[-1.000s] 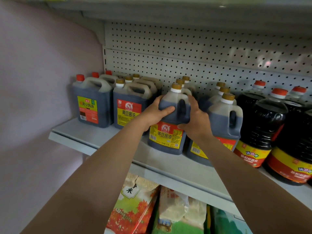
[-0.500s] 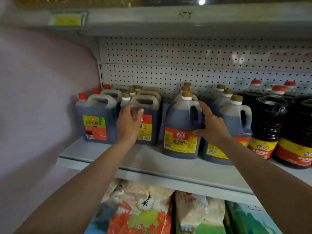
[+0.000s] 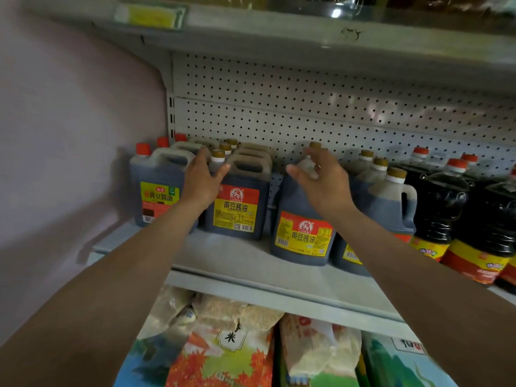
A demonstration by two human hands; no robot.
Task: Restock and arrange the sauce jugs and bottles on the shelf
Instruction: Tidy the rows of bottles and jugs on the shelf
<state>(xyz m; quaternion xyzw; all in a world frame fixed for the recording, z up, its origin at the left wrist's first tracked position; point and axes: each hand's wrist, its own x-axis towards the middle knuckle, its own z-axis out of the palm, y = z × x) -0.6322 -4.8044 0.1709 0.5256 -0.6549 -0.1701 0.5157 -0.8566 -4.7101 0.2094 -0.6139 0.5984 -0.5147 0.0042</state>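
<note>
The right hand [image 3: 324,180] has let go of the jug [image 3: 303,224], which stands on the shelf [image 3: 251,263] just under its spread fingers. The left hand [image 3: 202,181], open, now reaches the neighbouring jug [image 3: 237,199].

Premises are a retail shop, grocery aisle. Evidence: grey metal gondola shelf [image 3: 251,263] backed by a perforated pegboard panel [image 3: 321,118]; soy sauce jugs [image 3: 237,202] ranked in files front to back, labels forward; dark bottles [image 3: 444,208] at right; a yellow price tag [image 3: 148,15] on the upper shelf edge; bagged rice [image 3: 223,350] stocked below.
</note>
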